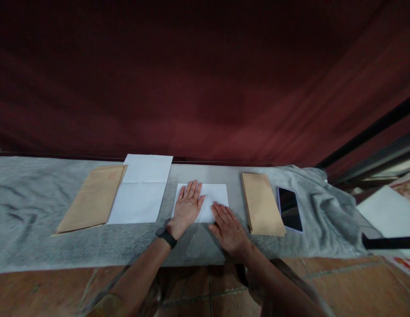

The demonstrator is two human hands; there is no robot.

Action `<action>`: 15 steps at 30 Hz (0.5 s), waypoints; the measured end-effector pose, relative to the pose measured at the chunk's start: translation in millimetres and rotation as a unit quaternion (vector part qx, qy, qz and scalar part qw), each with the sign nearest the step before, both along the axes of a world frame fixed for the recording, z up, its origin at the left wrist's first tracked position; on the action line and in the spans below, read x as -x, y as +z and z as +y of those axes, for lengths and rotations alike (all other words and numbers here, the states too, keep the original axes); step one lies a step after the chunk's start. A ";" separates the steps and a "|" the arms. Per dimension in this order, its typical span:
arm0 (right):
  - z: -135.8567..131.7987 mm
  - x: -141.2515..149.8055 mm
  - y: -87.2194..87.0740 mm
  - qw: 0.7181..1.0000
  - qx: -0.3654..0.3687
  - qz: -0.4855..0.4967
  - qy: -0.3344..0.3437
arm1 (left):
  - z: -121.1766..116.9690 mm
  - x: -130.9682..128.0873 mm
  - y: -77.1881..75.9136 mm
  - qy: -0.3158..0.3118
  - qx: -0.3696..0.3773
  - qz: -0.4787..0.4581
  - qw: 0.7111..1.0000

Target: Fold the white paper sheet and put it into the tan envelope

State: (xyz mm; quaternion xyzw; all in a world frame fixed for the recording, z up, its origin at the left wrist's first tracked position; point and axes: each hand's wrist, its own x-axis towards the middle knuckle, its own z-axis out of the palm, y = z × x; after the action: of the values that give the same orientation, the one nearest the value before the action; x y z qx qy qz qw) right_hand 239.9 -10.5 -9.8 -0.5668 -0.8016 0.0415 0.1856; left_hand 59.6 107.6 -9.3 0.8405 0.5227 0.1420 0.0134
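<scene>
A white sheet of paper [206, 200], apparently folded, lies on the grey cloth in front of me. Flat across its left part rests my left hand [189, 204], fingers stretched out, with a dark watch on the wrist. My right hand [229, 226] lies on the lower right of the same paper, its fingers extended and pressed down. Neither hand grips anything. To the left is a larger white sheet [142, 193] with a crease across it. Brown envelopes [92, 200] overlap that sheet's left edge. A stack of brown envelopes [262, 202] sits right of my right hand.
A phone [289, 209] with a purple edge lies beside the right stack. Grey cloth [36, 207] covers the long surface, wrinkled at both ends. Behind it hangs a dark red curtain [205, 97]. Tiled floor [350, 281] shows below, and a black bar [373, 127] slants at right.
</scene>
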 end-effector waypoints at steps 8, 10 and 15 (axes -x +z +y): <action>9.3 4.6 -14.8 0.990 -0.035 -0.020 -0.135 | -3.3 8.9 -5.8 0.073 -0.015 0.000 0.997; 11.1 4.2 -15.6 0.987 -0.038 -0.023 -0.156 | -4.3 13.5 -8.6 0.090 -0.021 -0.004 0.996; 17.5 3.1 -14.9 0.979 -0.030 -0.024 -0.201 | -6.8 28.7 -12.9 0.121 -0.037 -0.017 0.992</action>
State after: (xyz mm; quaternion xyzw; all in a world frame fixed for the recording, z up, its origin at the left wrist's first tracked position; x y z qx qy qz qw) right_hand 236.7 7.0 -24.7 -0.7114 -0.6764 -0.0338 0.1879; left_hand 30.9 100.8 -22.1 0.7681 0.6149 0.1767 -0.0264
